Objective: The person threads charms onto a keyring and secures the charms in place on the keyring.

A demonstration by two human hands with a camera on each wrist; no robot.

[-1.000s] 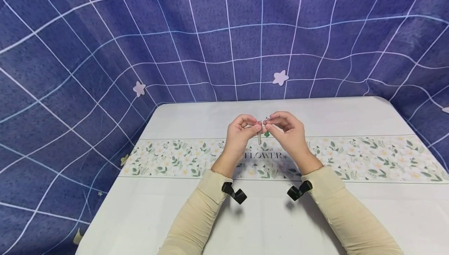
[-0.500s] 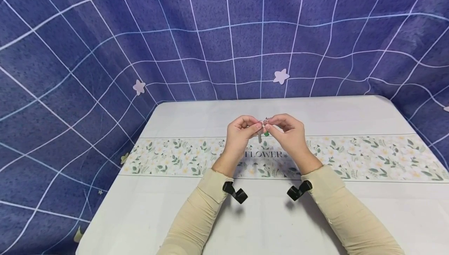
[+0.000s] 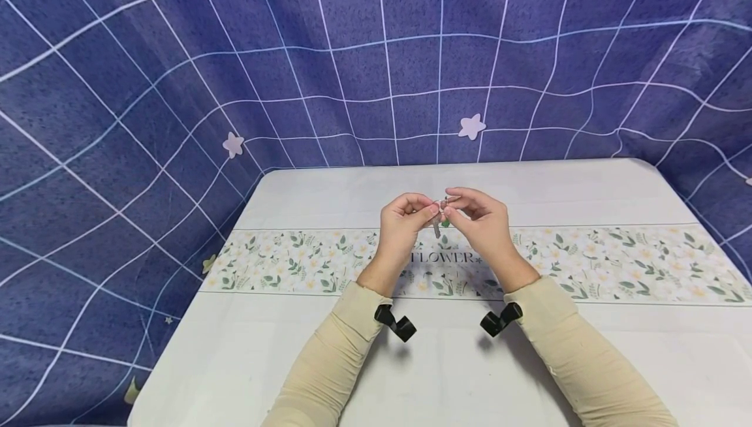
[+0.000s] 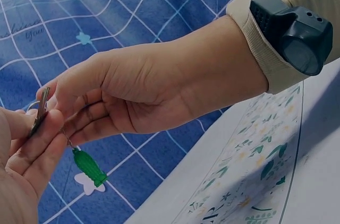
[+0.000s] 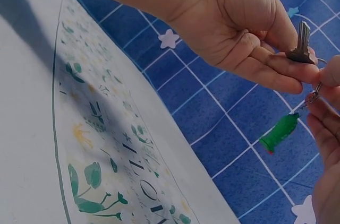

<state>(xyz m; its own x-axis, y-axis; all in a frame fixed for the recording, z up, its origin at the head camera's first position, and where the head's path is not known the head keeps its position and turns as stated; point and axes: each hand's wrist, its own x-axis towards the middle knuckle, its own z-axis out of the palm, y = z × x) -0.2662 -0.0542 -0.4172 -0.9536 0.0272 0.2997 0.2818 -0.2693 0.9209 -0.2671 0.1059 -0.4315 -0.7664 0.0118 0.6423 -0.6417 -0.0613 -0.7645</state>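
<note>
Both hands meet above the table in the head view. My left hand [image 3: 405, 213] pinches a metal key [image 5: 303, 46] between thumb and fingers, its toothed blade sticking out past the fingertips. A thin split ring runs from the key toward my right hand [image 3: 480, 213]. That hand pinches the ring and the short chain's metal clasp [image 5: 314, 95] with thumb and fingertips, partly hiding them. From the chain dangles a green bottle-shaped charm [image 4: 89, 167], hanging free below the fingers.
A white table [image 3: 446, 362] lies beneath the hands, crossed by a flower-print band [image 3: 305, 264] with lettering. Behind it hangs a blue curtain [image 3: 352, 74] with a grid and stars. Black wrist cameras [image 3: 404, 329] sit at both cuffs.
The right hand's upper fingers have lifted and spread a little from the ring. The key's blade has turned slightly to the right; the left hand stays nearly in place.
</note>
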